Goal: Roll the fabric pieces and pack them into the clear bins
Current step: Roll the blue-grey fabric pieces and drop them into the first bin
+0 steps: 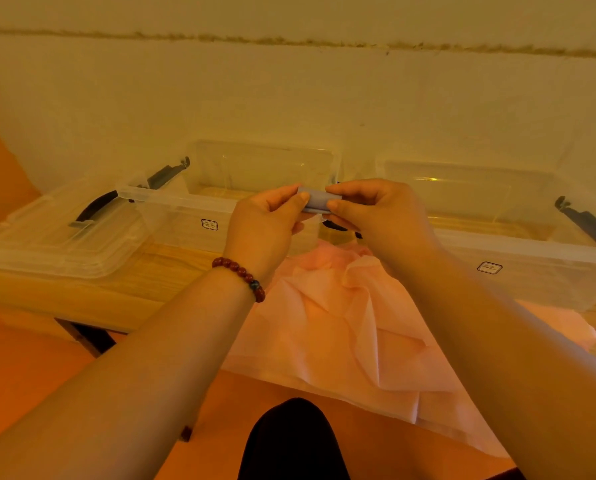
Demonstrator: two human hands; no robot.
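I've got the little grey fabric roll [313, 199] pinched at each end — left hand [267, 223], right hand [376, 216] — above the low wood table [172, 271]. Pink fabric [324, 327] is draped over its edge, two clear bins [199, 202] [518, 244] against the wall [289, 98], a lid [54, 244] on the left.

I see a wooden desk [172, 271] set against a pale, stained wall [289, 98], orange floor [23, 368] below its edge, and a red bead bracelet [242, 271].

The left bin [172, 216] and right bin [531, 258] stand side by side on the table [82, 292], the lid [47, 244] at their left, the fabric sheet [324, 323] in front, and the fabric roll [315, 199] held above it between the left hand [262, 226] and right hand [383, 216].
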